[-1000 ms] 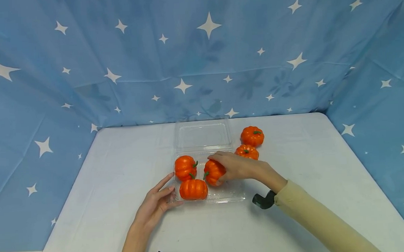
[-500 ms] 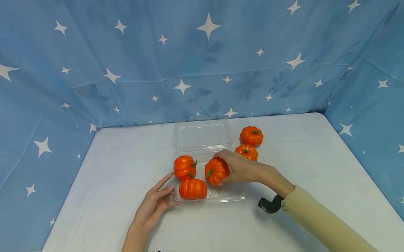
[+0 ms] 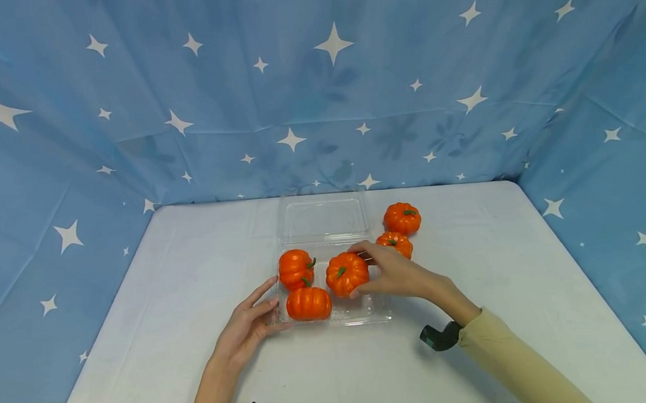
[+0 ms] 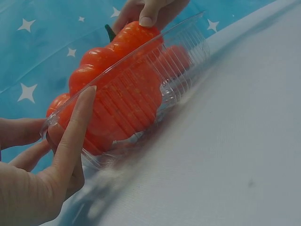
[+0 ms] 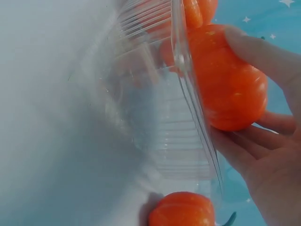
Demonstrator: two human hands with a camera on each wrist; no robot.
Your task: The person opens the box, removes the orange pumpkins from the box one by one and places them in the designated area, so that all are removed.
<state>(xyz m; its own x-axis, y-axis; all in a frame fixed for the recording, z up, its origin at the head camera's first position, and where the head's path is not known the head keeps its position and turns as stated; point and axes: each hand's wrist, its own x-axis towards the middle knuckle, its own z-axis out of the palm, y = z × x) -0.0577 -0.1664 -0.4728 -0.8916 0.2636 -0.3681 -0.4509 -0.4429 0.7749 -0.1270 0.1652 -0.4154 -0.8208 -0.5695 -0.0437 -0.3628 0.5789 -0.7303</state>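
My right hand (image 3: 395, 271) holds an orange toy pumpkin (image 3: 347, 274) over the right part of a clear plastic clamshell container (image 3: 362, 316). In the right wrist view, its thumb lies on one side of that pumpkin (image 5: 228, 80) and its fingers on the other, close above the container's rim. My left hand (image 3: 247, 327) grips the container's near left corner, thumb at the front wall, fingers along the left side. Inside the container's left half sit two more pumpkins, one behind (image 3: 295, 268) and one in front (image 3: 309, 304), the front one on its side.
The container's lid (image 3: 324, 219) lies folded open toward the back. Two pumpkins stand on the white table (image 3: 456, 237) right of the lid, one farther back (image 3: 402, 218) and one nearer (image 3: 395, 243), partly behind my right hand. A blue star-patterned curtain (image 3: 212, 79) surrounds the table.
My right hand has turned the pumpkin so that its stem points more upward, and its wrist has shifted right and nearer. The fingers sit farther right on it. The left hand stays put.
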